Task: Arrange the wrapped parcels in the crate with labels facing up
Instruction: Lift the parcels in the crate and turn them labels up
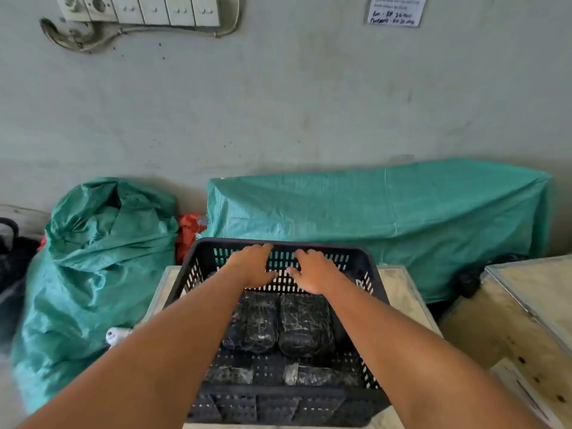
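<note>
Far left I see a dark bag (pixel 12 261) against the wall, then a big green sack (pixel 96 274), crumpled & open at the top. A bit of red-orange fabric (pixel 188 236) shows btwn that sack & the long green tarp (pixel 387 227) draped over something along the wall.

Centre: black slotted crate (pixel 368 267) sits on a pale wooden box (pixel 402 292). Left hand (pixel 252 267) is over the far side of the crate, palm down, fingers spread & loosely extended, holding nothing I can make out; fingertips are up by the far rim. Can't tell if it actually touches the wall of the crate. Right hand (pixel 314 272) is just beside it, same pose: flat, fingers apart, nothing gripped, thumbs nearly meeting.

Below the hands, inside the crate, left parcel (pixel 252 329) & right parcel (pixel 306 329) lie side by side, touching, both in dark shiny wrap. No label readable on their top faces from here. Two more wrapped parcels (pixel 318 377) lie nearer me by the near wall, partly hidden.

Right: another plywood box (pixel 510 320) w/ metal edging. Wall above has a switch panel (pixel 142 9) & a paper note (pixel 396 9).
</note>
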Motion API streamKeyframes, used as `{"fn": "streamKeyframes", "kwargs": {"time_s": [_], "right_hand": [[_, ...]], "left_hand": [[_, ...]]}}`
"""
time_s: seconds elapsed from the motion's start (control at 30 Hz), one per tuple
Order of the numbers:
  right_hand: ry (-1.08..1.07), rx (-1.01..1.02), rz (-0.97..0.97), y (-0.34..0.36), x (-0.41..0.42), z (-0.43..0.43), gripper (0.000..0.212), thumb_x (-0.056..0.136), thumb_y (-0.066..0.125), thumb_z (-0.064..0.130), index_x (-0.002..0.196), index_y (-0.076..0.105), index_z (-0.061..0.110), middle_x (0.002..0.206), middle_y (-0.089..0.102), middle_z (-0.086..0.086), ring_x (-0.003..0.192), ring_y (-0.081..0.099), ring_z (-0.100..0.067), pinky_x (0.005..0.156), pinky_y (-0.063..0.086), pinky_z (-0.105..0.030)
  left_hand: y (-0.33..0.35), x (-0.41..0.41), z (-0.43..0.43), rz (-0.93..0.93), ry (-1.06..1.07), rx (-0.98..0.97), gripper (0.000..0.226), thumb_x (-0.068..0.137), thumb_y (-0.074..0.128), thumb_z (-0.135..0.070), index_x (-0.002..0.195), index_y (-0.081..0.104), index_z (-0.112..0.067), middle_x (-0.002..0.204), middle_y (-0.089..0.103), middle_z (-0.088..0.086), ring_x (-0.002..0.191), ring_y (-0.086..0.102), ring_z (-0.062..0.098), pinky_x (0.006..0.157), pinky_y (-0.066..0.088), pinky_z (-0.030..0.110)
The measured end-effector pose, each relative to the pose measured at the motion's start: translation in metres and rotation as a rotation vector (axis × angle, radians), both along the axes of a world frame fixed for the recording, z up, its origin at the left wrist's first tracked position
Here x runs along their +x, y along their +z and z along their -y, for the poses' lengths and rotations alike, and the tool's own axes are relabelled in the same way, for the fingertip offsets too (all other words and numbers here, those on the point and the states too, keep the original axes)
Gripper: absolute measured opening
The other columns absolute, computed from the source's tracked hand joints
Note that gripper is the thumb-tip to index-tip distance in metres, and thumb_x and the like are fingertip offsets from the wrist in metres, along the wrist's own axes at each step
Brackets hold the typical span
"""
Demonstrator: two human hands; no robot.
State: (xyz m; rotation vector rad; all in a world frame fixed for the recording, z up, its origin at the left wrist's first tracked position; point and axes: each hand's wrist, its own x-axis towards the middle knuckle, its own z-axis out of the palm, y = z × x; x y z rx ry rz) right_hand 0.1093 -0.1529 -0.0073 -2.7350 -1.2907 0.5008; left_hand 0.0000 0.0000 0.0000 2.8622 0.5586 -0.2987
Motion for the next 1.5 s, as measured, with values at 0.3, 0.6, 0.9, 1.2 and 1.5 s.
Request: {"fn": "streamKeyframes", "kwargs": {"time_s": [0.3, 0.6, 0.9, 1.2, 1.5], "right_hand": [[-0.015, -0.072, -0.071, -0.044, 0.018, -0.009, 0.057, 0.102, 0.052, 0.049, 0.143, 0.048, 0.009, 0.132, 0.058, -0.019, 0.122, 0.056, -0.038, 0.098, 0.051, -0.052], [-0.041, -0.177, -0.178, -0.106, 0.034, -0.019, 0.073, 0.093, 0.065, 0.054, 0.148, 0.041, 0.013, 0.143, 0.047, -0.02, 0.132, 0.047, -0.039, 0.109, 0.044, -0.055], [-0.055, -0.231, -0.172, -0.126, 0.047, -0.021, 0.109, 0.071, 0.08, 0.068, 0.156, 0.034, 0.017, 0.151, 0.039, -0.016, 0.142, 0.034, -0.037, 0.116, 0.032, -0.059], [-0.085, -0.4, -0.322, -0.117, 0.064, -0.026, 0.131, 0.045, 0.096, 0.06, 0.153, 0.03, 0.024, 0.153, 0.037, -0.019, 0.143, 0.031, -0.046, 0.115, 0.03, -0.061], [0.027, -0.428, -0.222, -0.078, 0.052, -0.037, 0.105, 0.051, 0.095, 0.056, 0.141, 0.054, 0.023, 0.143, 0.055, -0.007, 0.132, 0.047, -0.034, 0.107, 0.039, -0.051]], "left_hand": [[-0.05, 0.006, -0.007, -0.117, 0.033, -0.087, 0.084, 0.09, 0.065, -0.052, 0.156, 0.028, -0.015, 0.149, 0.05, 0.013, 0.13, 0.053, 0.033, 0.103, 0.048, 0.051], [-0.114, 0.02, -0.014, -0.225, -0.04, -0.105, 0.101, 0.084, 0.07, -0.056, 0.16, 0.018, -0.015, 0.168, 0.014, 0.017, 0.153, 0.015, 0.035, 0.119, 0.026, 0.057], [-0.156, 0.013, -0.017, -0.171, -0.038, -0.217, 0.113, 0.082, 0.075, -0.052, 0.161, 0.002, -0.02, 0.168, -0.012, 0.017, 0.153, -0.014, 0.035, 0.12, -0.003, 0.052], [-0.153, 0.015, -0.033, -0.282, -0.115, -0.242, 0.133, 0.074, 0.086, -0.046, 0.161, -0.012, -0.021, 0.165, -0.025, 0.013, 0.151, -0.023, 0.032, 0.122, -0.002, 0.05], [-0.154, 0.011, -0.031, -0.259, -0.1, -0.187, 0.131, 0.073, 0.086, -0.045, 0.16, -0.011, -0.027, 0.165, -0.024, 0.013, 0.151, -0.021, 0.034, 0.12, -0.002, 0.051]]}}
